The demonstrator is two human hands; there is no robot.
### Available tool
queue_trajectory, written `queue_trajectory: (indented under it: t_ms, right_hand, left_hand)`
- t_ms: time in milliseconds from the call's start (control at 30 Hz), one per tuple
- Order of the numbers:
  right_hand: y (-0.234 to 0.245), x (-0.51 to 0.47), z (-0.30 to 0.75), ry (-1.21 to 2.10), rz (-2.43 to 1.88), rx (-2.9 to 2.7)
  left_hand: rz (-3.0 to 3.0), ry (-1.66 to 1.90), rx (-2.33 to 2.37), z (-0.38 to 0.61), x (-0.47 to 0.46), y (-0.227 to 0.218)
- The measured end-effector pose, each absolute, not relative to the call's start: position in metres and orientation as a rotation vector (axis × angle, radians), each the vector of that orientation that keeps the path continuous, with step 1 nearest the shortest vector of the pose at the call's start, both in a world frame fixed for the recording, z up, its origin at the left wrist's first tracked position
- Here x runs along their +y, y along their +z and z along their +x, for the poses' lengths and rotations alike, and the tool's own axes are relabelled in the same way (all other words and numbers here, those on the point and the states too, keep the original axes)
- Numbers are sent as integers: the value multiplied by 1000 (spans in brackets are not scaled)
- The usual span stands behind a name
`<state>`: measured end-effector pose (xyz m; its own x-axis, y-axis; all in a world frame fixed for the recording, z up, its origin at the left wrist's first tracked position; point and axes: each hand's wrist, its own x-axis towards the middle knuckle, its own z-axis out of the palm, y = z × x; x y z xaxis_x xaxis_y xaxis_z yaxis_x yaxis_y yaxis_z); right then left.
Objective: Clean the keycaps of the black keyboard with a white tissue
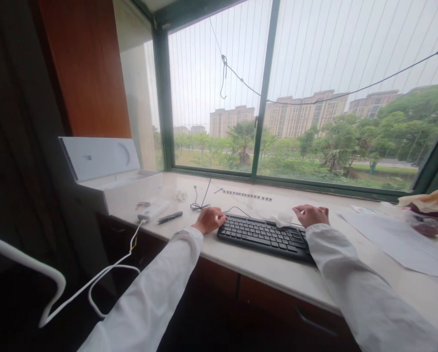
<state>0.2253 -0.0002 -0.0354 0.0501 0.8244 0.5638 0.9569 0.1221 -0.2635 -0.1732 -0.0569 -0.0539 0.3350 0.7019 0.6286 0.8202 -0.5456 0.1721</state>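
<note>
Surface: white countertop (pixel 295 279), glossy, running below the window. Directly on it, left to right: open white box (pixel 131 193), lid raised; white device (pixel 156 210), cable attached; dark pen (pixel 169 218), just beside it; small pale heap (pixel 180 196), contents unclear; black keyboard (pixel 263 234), set slightly aslant near the front edge; row of small dark pieces (pixel 247 195), behind the keyboard; white paper sheets (pixel 398 239), at right.
</note>
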Motion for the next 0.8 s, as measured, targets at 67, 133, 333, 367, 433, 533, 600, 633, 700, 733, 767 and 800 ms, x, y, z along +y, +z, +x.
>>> queue_trajectory:
  t_ms: [67, 133, 333, 367, 433, 533, 600, 633, 700, 733, 767, 800]
  right_hand:
    - [-34, -2, 220, -269, -1653, -1836]
    - [-31, -5, 211, -216, -1589, -1903]
    - [-33, -13, 191, -178, -1477, -2117]
    - [-35, -13, 191, -169, -1495, -2136]
    - [-36, -13, 191, -123, -1534, -2176]
    - [-36, -13, 192, -67, -1570, -2198]
    - [-34, -15, 192, -67, -1558, -2203]
    - [-32, -16, 192, -71, -1544, -2208]
    - [-30, -19, 189, -77, -1510, -2227]
    - [-29, -20, 188, -77, -1495, -2240]
    - [-29, -21, 187, -74, -1481, -2256]
    - [-29, -22, 186, -69, -1468, -2275]
  left_hand:
    - [-2414, -994, -1382, -174, -56, -55]
    - [-2418, -984, -1378, -175, -56, -56]
    - [-2431, -939, -1379, -177, -56, -57]
    - [-2425, -940, -1377, -176, -56, -56]
    - [-2417, -935, -1373, -176, -57, -56]
    - [-2422, -924, -1369, -175, -58, -55]
    - [-2425, -926, -1370, -175, -59, -54]
    - [-2428, -928, -1369, -175, -60, -54]
    - [-2436, -917, -1365, -175, -60, -54]
    - [-2438, -904, -1364, -174, -60, -53]
    - [-2437, -890, -1364, -174, -60, -53]
    - [-2438, -871, -1364, -174, -60, -53]
